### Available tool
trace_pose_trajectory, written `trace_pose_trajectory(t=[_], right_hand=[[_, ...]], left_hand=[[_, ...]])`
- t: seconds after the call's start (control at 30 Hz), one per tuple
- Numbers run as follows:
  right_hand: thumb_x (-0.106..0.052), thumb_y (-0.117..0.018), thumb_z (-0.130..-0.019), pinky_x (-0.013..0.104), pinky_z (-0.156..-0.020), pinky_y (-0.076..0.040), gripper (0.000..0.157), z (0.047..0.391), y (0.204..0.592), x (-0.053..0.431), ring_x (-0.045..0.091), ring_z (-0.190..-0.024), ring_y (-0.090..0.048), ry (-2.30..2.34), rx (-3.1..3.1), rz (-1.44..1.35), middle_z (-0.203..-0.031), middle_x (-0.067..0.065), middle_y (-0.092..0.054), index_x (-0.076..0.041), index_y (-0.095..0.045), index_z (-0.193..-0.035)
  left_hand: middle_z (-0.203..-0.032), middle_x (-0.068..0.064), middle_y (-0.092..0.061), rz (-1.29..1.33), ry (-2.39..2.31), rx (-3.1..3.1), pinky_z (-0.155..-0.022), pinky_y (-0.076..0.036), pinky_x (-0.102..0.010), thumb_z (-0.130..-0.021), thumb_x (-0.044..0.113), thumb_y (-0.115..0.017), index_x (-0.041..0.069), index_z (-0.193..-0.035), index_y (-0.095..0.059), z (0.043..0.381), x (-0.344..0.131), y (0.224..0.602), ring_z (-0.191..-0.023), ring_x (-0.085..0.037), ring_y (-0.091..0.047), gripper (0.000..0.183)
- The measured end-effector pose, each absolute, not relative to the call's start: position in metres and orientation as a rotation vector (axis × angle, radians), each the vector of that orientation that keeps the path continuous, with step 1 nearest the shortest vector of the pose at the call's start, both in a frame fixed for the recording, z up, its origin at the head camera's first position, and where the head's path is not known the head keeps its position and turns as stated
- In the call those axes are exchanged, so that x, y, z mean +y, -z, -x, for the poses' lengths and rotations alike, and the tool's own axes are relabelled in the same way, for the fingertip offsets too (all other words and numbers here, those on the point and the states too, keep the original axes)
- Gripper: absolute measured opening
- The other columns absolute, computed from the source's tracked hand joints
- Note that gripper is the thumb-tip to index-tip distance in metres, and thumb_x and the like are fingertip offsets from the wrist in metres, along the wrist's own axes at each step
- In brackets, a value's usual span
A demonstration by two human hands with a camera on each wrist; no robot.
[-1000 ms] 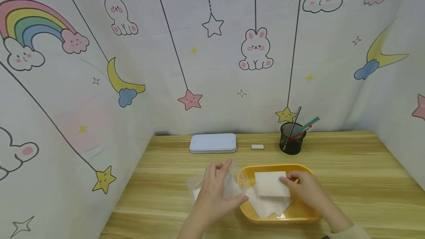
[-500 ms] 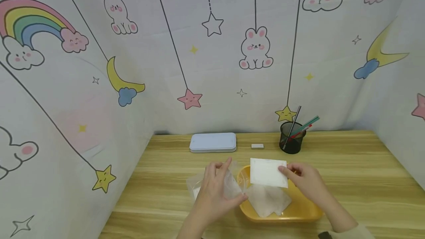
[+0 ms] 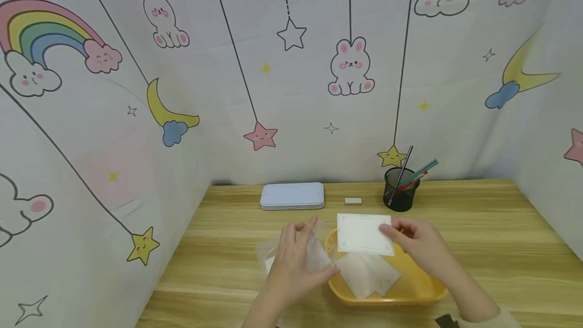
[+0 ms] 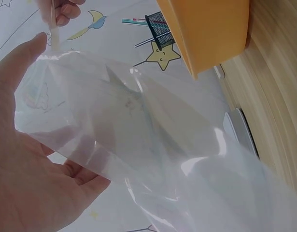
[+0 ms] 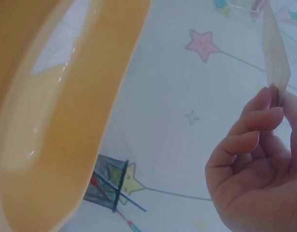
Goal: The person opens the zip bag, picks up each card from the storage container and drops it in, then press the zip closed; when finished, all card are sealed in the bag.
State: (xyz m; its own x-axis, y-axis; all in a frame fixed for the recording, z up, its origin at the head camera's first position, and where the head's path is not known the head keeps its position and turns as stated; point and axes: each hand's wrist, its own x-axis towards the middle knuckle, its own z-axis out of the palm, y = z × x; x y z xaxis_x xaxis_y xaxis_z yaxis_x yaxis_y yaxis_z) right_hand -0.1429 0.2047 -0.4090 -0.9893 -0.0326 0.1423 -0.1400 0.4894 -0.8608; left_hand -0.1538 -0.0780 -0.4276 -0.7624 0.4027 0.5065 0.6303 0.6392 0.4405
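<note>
In the head view my left hand (image 3: 293,262) holds a clear plastic bag (image 4: 124,116), thumb and fingers spread around its mouth. A patch of white shows through the bag's left side. My right hand (image 3: 421,244) pinches a white rectangular paper sheet (image 3: 362,234) by its right edge, thumb on the near face. Faint printed marks run along the sheet's border. It is raised over the back of a yellow tray (image 3: 419,287), to the right of the bag's mouth. Overlapping whitish sheets (image 3: 366,275) lie in the tray's left part. The right wrist view shows the held sheet edge-on.
A pale pencil case (image 3: 292,196) lies at the back of the wooden table (image 3: 483,227). Right of it are a small white eraser-like block (image 3: 352,201) and a black mesh pen holder (image 3: 400,194) with several sticks. A cartoon-printed cloth (image 3: 309,90) encloses the table.
The right hand has lifted the white sheet up from over the tray, tilted its face toward the head camera and shifted it slightly left. The left hand and the bag have barely moved.
</note>
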Motion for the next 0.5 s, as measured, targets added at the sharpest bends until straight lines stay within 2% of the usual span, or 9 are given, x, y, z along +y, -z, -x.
trace_pose_trajectory(t=[0.5], right_hand=[[-0.037, -0.067, -0.089, 0.025, -0.048, -0.032, 0.027, 0.142, 0.401, 0.192, 0.009, -0.051, -0.036, -1.484, -2.625, -0.244, -0.056, -0.005, -0.037, -0.014, -0.061, -0.076]], left_hand=[[-0.122, -0.004, -0.04, 0.821, 0.897, -2.531, -0.09, -0.042, -0.036, -0.069, 0.055, -0.08, 0.019, -0.151, -0.03, 0.153, -0.079, 0.427, -0.113, -0.014, -0.037, 0.103]])
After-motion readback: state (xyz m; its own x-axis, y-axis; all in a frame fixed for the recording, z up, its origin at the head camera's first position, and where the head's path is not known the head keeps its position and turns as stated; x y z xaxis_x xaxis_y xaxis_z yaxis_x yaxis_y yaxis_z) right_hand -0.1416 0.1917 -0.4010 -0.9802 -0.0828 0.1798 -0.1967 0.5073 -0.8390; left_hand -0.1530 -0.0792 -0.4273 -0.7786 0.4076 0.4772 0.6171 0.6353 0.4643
